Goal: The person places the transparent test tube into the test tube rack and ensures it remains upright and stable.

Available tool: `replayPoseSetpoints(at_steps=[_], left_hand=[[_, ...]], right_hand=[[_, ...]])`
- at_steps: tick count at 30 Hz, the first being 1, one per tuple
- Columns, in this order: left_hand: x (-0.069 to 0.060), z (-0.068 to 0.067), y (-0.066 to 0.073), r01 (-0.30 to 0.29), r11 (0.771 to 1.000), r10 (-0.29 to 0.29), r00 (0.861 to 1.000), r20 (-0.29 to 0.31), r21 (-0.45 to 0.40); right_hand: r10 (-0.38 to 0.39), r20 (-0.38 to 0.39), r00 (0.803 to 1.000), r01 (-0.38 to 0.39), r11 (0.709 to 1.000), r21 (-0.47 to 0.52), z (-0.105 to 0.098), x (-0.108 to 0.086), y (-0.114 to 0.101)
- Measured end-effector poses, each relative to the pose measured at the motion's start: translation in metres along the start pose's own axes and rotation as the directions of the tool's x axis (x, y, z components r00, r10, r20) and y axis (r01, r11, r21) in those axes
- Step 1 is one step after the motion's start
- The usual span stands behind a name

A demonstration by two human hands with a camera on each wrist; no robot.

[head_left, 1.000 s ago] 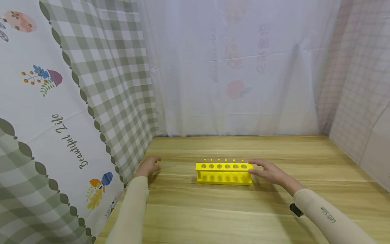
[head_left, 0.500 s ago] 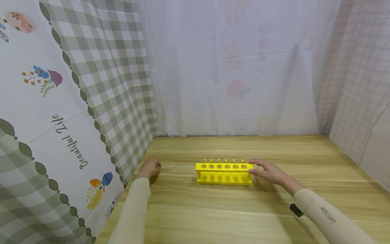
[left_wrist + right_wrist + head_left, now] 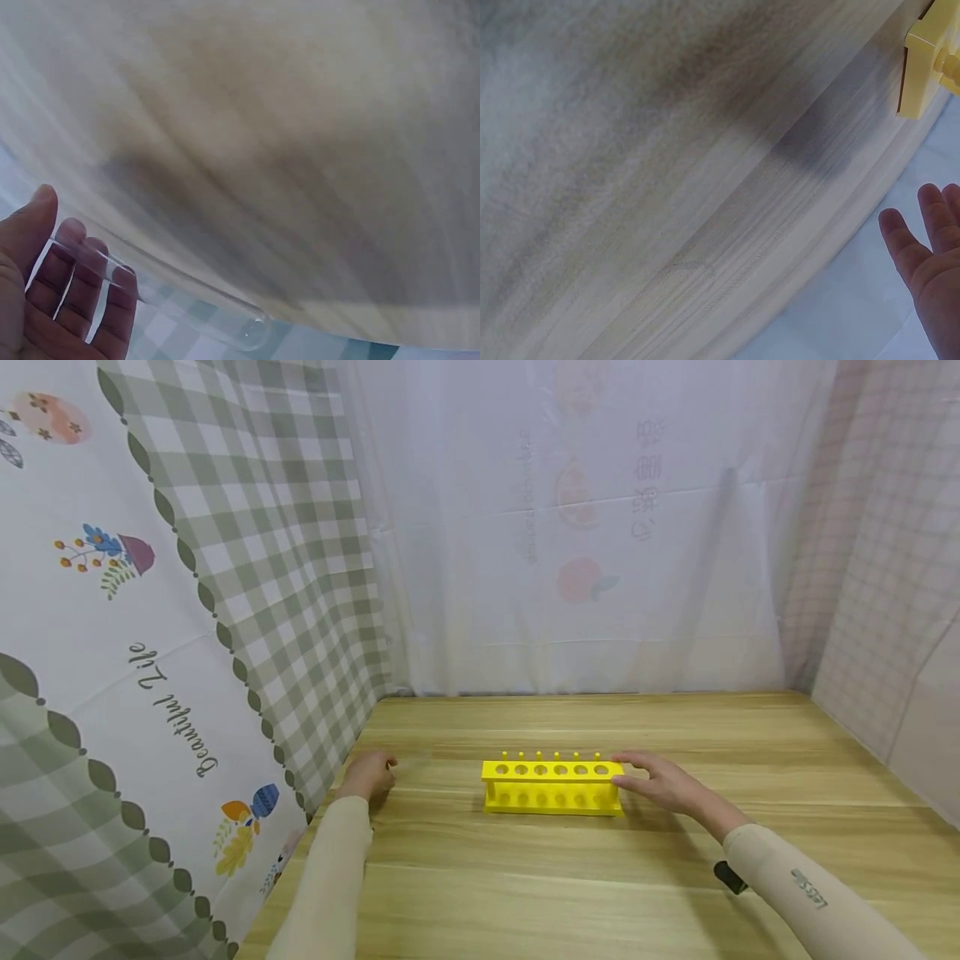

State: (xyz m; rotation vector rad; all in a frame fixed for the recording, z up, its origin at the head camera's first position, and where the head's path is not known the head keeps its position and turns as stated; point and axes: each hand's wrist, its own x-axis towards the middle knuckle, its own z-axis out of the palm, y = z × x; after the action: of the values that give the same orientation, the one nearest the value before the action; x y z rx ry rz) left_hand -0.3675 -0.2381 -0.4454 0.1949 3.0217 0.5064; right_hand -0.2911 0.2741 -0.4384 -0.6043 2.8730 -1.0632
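Note:
A clear tube with a rounded end lies across the fingers of my left hand, held between thumb and fingers; in the head view the tube is barely visible beside my left hand. On the table stands a yellow rack with a row of round holes and short pegs behind them. My right hand is at the rack's right end, fingers extended, with fingertips at its top edge. The right wrist view has the rack's corner at upper right and my right hand below it, fingers spread.
A small black object lies on the wooden table beside my right sleeve. A green checked cloth hangs at the left, and a pale curtain hangs behind the table.
My left hand has drawn its fingers in around the tube, and the tube's angle has changed. The right hand and the rack look still.

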Motion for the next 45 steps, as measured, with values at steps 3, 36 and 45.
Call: replayPoseSetpoints(at_steps=[3, 36, 45], left_hand=[[0.005, -0.003, 0.004, -0.041, 0.999, 0.041, 0.999, -0.028, 0.000], [0.006, -0.037, 0.147, -0.424, 0.307, -0.042, 0.888, -0.457, -0.852], [-0.002, -0.013, 0.171, -0.481, 0.267, -0.036, 0.861, -0.507, -0.835]], right_hand=[[0.007, 0.004, 1.000, -0.007, 1.000, -0.002, -0.001, 0.000, 0.000], [-0.015, -0.006, 1.000, 0.016, 1.000, 0.024, 0.001, 0.000, 0.002], [-0.013, -0.007, 1.000, 0.014, 1.000, 0.023, 0.002, 0.001, 0.004]])
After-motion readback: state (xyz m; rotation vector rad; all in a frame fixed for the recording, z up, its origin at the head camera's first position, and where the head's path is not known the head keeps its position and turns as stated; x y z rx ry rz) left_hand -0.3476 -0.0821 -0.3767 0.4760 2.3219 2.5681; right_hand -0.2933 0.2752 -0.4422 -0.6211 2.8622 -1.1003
